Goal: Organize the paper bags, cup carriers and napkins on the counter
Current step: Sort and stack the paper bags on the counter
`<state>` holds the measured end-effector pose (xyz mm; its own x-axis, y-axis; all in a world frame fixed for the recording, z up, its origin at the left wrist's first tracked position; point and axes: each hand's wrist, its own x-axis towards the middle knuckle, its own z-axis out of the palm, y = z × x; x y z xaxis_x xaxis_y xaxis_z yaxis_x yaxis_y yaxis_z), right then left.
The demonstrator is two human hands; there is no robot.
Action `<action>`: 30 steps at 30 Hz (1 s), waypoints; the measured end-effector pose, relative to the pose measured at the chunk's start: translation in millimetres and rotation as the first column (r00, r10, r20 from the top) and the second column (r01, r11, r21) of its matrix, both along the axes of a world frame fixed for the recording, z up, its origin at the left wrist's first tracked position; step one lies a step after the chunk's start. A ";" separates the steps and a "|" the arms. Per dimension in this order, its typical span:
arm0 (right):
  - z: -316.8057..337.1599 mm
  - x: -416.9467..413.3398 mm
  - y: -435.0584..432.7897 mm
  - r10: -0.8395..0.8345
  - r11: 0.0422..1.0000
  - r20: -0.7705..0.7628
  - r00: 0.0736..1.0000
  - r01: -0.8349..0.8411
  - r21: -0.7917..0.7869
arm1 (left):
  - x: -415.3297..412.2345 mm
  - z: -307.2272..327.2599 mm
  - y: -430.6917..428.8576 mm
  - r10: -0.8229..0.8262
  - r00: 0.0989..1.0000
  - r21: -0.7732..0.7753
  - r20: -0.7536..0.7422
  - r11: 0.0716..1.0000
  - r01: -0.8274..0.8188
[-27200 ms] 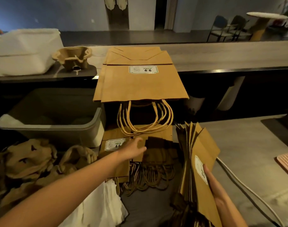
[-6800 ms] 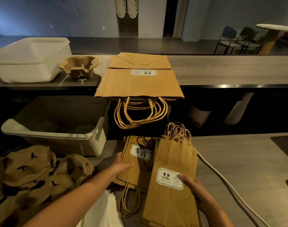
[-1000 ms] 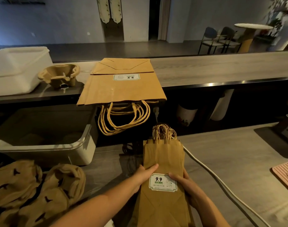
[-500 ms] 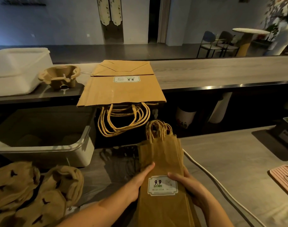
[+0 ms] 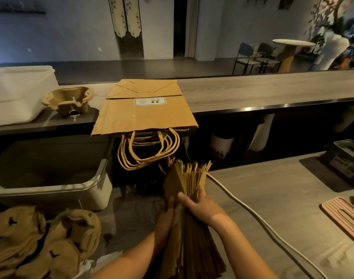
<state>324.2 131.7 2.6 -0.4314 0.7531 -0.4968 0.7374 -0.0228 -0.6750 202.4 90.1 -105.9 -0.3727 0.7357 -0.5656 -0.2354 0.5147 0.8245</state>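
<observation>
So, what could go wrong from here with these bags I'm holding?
The bag bundle, gripped on edge by the left hand and right hand, fans out at the top, so bags may slip loose. The large bags overhang the upper counter; catching their dangling handles could drag them off. The white cable alongside might snag.

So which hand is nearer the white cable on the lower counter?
Right. The right hand sits just left of the white cable; the left hand is farther left, across the held bag bundle.
</observation>
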 end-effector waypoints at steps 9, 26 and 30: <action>-56.4 33.0 -5.2 -0.399 0.883 -0.584 0.706 0.124 -0.454 | -5.4 32.3 -5.7 0.062 0.982 0.130 -0.176 0.991 -0.039; -79.7 -12.6 -6.4 -0.289 0.949 -0.677 0.677 0.110 -0.294 | -4.9 69.2 -28.8 -0.189 0.982 0.087 -0.004 0.978 0.188; -81.0 -10.9 -9.2 -0.297 0.944 -0.642 0.706 0.117 -0.308 | -2.0 68.3 -30.6 -0.097 0.995 0.114 -0.018 0.989 0.098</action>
